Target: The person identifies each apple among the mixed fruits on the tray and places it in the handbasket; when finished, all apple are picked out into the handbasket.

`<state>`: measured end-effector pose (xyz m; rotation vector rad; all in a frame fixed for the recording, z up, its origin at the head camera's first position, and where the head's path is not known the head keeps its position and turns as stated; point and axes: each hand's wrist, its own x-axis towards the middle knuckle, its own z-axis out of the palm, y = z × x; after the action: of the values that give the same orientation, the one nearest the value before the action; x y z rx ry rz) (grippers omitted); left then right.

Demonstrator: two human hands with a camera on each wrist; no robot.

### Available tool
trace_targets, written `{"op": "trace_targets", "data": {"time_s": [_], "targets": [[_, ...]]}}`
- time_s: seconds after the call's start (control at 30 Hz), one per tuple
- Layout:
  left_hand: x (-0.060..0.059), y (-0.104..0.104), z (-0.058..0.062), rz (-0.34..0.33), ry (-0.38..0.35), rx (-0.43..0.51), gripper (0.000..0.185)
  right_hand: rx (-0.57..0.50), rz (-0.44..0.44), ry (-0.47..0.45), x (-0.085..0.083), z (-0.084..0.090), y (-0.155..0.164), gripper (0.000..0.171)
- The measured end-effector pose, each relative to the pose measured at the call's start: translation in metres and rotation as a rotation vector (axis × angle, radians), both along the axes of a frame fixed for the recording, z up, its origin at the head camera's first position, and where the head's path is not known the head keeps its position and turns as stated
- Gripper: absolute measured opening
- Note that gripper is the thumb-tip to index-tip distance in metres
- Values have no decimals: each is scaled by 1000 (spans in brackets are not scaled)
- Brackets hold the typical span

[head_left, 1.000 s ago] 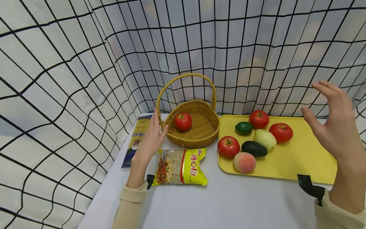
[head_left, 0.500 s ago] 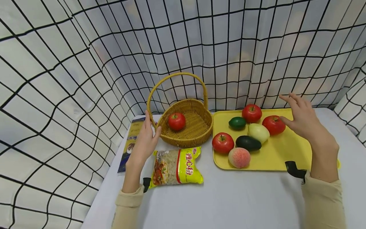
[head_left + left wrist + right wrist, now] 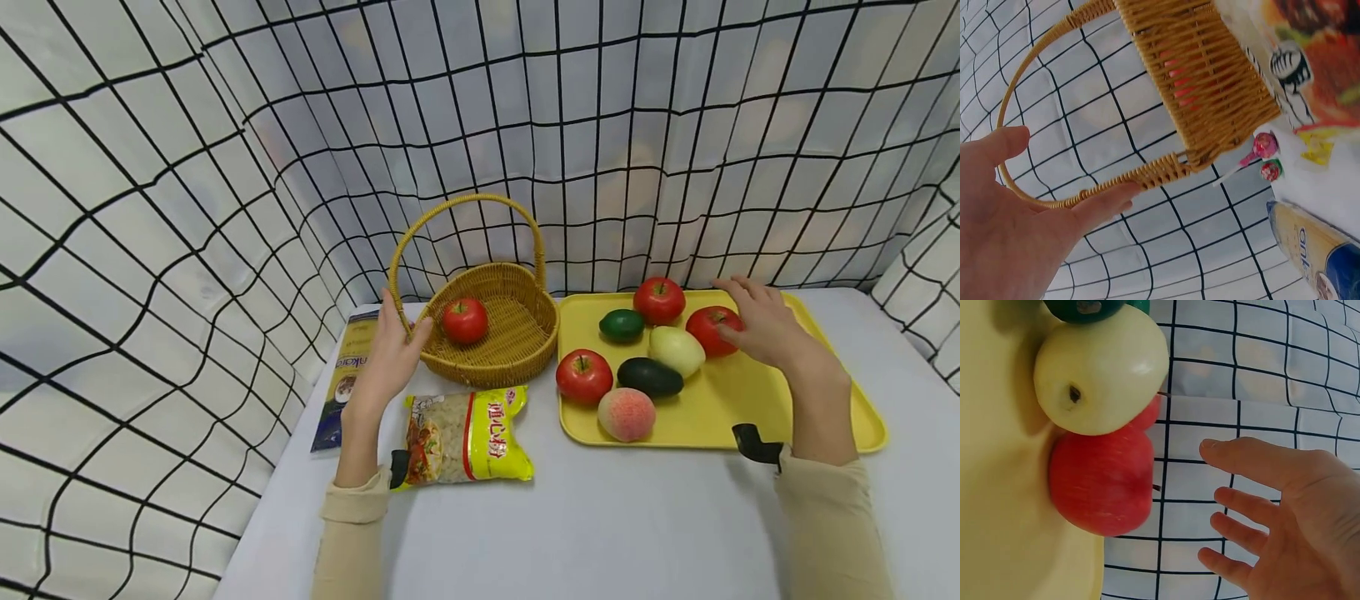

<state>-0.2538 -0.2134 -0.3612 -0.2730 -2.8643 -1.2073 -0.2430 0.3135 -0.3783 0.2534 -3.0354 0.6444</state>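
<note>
My left hand is beside the wicker basket, its straight fingers lying along the left side of the arched handle and its thumb spread apart. One red apple lies in that basket. Over the yellow tray, my right hand hovers by the rightmost red apple, fingers spread and bent a little. In the right wrist view a gap shows between the hand and that red apple. A pale yellow-green fruit touches the apple.
Also on the tray are red apples, a green oval fruit, a dark oval one and a peach. A yellow food bag and a blue-gold packet lie left. Black netting surrounds the table.
My right hand has moved left and down, from beyond the tray's right side to near the rightmost red apple. The left hand stays at the basket handle. The head view has shifted slightly.
</note>
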Motion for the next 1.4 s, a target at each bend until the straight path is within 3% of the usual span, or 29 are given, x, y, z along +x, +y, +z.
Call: {"op": "trace_targets", "data": {"time_s": [0.33,0.7,1.1,1.4], "targets": [[4,8,-5,17,37,1,94,14,-2,-103,-6,-20,0,70],[6,1,-6,17,23,-26,90,-21,30,-120,-13,-50,1,74],[4,0,-7,20,22,-33,90,-29,-6,-80,-18,-59,2,71],[2,-2,-2,19,32,-26,89,-30,-33,-176,-21,-54,2,79]]}}
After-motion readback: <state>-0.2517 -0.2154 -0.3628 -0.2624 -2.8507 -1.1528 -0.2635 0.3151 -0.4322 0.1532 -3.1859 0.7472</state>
